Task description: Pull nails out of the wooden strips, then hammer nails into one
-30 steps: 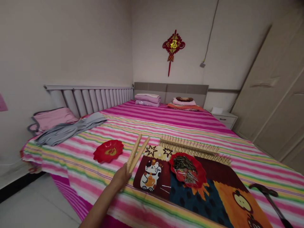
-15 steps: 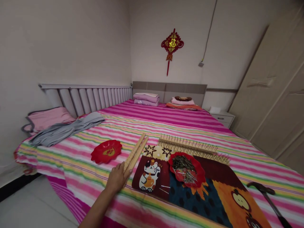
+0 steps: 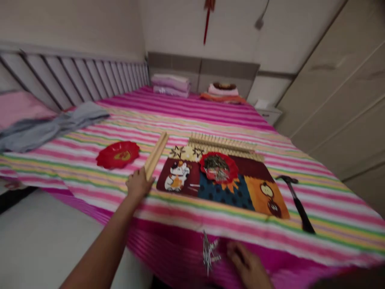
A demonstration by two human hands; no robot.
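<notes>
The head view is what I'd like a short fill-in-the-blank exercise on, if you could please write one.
The left hand touches the wooden strips, which lie between the cat mat and the empty ____ dish.
The right hand holds a bunch of ____.
The hammer lies to the ____ of the cat mat.
Missing words: red; nails; right.

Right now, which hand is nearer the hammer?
Right. The right hand is below and left of the hammer, holding nails; left hand is across the mat, on the wooden strips.
</notes>
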